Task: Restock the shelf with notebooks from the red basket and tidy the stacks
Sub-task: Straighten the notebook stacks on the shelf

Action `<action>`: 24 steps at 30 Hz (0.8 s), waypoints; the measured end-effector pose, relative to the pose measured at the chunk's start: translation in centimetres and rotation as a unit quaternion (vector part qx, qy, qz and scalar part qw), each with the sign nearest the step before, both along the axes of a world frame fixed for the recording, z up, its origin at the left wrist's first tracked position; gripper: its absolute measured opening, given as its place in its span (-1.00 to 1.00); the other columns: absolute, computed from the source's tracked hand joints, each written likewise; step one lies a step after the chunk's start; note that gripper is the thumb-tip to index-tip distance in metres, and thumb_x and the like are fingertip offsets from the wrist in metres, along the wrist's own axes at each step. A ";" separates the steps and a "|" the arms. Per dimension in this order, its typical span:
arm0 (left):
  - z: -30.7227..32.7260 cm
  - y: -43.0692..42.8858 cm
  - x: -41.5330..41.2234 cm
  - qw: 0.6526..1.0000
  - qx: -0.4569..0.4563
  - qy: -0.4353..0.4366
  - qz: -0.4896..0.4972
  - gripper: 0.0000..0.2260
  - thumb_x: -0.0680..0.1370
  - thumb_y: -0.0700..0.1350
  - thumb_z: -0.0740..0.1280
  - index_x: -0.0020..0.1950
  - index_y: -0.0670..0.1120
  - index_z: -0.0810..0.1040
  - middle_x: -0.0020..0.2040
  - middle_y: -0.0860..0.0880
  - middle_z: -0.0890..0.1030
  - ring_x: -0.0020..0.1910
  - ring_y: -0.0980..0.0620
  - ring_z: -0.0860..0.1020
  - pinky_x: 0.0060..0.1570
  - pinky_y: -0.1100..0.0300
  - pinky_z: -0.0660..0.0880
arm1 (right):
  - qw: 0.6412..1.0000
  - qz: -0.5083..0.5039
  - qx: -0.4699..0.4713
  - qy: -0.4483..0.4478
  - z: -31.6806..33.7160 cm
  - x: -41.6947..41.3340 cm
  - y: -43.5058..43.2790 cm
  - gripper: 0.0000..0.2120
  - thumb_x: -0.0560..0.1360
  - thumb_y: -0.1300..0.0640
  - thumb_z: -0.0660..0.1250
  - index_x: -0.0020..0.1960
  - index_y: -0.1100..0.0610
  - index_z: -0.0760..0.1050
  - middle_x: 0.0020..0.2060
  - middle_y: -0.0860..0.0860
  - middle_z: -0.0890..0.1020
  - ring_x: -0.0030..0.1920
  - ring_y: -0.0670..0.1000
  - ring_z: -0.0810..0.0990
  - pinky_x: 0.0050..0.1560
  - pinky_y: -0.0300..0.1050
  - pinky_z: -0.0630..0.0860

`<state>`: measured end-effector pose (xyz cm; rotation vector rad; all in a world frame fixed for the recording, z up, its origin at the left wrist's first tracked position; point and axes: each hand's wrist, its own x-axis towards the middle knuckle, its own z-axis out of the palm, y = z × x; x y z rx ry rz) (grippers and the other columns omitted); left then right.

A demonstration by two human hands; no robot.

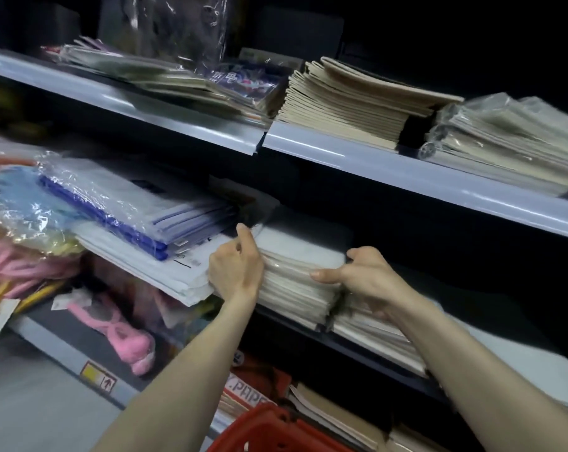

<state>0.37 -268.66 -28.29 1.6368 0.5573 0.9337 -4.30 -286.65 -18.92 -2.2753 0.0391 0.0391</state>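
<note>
A stack of pale wrapped notebooks lies on the middle shelf. My left hand presses against the stack's left side, thumb raised at its top edge. My right hand grips the stack's right front corner, thumb lying across the front edges and fingers behind. A second, lower pile of notebooks sits just right of it, partly under my right forearm. The rim of the red basket shows at the bottom centre, below my arms; its contents are hidden.
Blue-edged plastic folders lie left of the stack. The upper shelf carries a beige notebook stack and wrapped packs. Pink items and colourful packets fill the lower left. Brown notebooks sit below, beside the basket.
</note>
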 end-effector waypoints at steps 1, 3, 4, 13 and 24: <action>0.2 0.0 0.1 1.000 -0.004 0.010 0.006 -0.38 0.67 0.26 0.01 -0.49 -0.03 0.35 -0.40 -0.10 0.53 -0.31 -0.18 0.51 -0.24 0.00 0.37 | 1.000 -0.001 -0.010 0.007 0.3 0.2 0.0 -0.05 0.29 -0.03 0.70 0.46 0.36 0.32 0.34 0.18 0.52 0.26 0.17 0.56 0.38 0.14 0.50; 0.2 0.1 0.1 1.000 -0.003 0.017 0.004 -0.39 0.68 0.26 0.00 -0.44 -0.04 0.40 -0.39 -0.05 0.51 -0.31 -0.13 0.48 -0.20 0.00 0.37 | 0.999 0.011 -0.011 0.031 1.0 0.4 0.3 -0.12 0.28 -0.02 0.70 0.38 0.34 0.35 0.28 0.20 0.50 0.09 0.12 0.55 0.36 0.13 0.51; -0.1 0.2 -0.1 1.000 -0.001 0.010 -0.005 -0.39 0.70 0.23 0.00 -0.41 -0.09 0.42 -0.41 -0.02 0.48 -0.34 -0.08 0.44 -0.20 0.02 0.33 | 0.999 0.019 0.004 0.048 1.3 0.6 0.6 -0.16 0.29 0.01 0.70 0.35 0.33 0.34 0.33 0.25 0.47 0.14 0.14 0.55 0.36 0.13 0.49; -2.1 -0.8 0.1 0.996 0.045 -0.078 0.011 -0.55 0.69 0.13 0.00 -0.31 -0.03 0.36 -0.46 -0.06 0.45 -0.40 -0.05 0.37 -0.25 0.04 0.19 | 0.995 0.000 0.052 0.080 -2.2 1.2 0.6 -0.06 -0.01 -0.07 0.79 0.26 0.18 0.52 0.15 0.10 0.69 0.17 0.11 0.66 0.21 0.16 0.60; -1.9 -1.0 1.3 0.999 0.024 -0.048 0.005 -0.52 0.73 0.14 -0.04 -0.22 -0.07 0.43 -0.39 -0.02 0.51 -0.19 -0.24 0.57 -0.08 -0.08 0.43 | 0.995 0.033 -0.035 0.083 -2.5 2.6 0.1 -0.06 -0.23 -0.08 0.80 0.04 0.33 0.65 -0.08 0.23 0.75 0.05 0.30 0.74 0.13 0.30 0.66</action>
